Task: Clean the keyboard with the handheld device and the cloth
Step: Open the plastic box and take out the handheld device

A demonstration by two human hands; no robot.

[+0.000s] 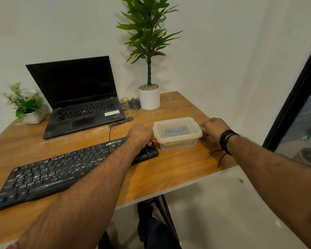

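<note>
A dusty black keyboard lies along the front of the wooden table. Just past its right end stands a translucent plastic box with its lid on; something dark shows dimly inside. My left hand grips the box's left end, where a red latch peeks out under the fingers. My right hand grips the box's right end. No cloth or handheld device is plainly visible.
An open black laptop sits at the back left, with a small flower pot beside it. A wired mouse and a tall plant in a white pot stand behind the box. The table's right edge is close to my right wrist.
</note>
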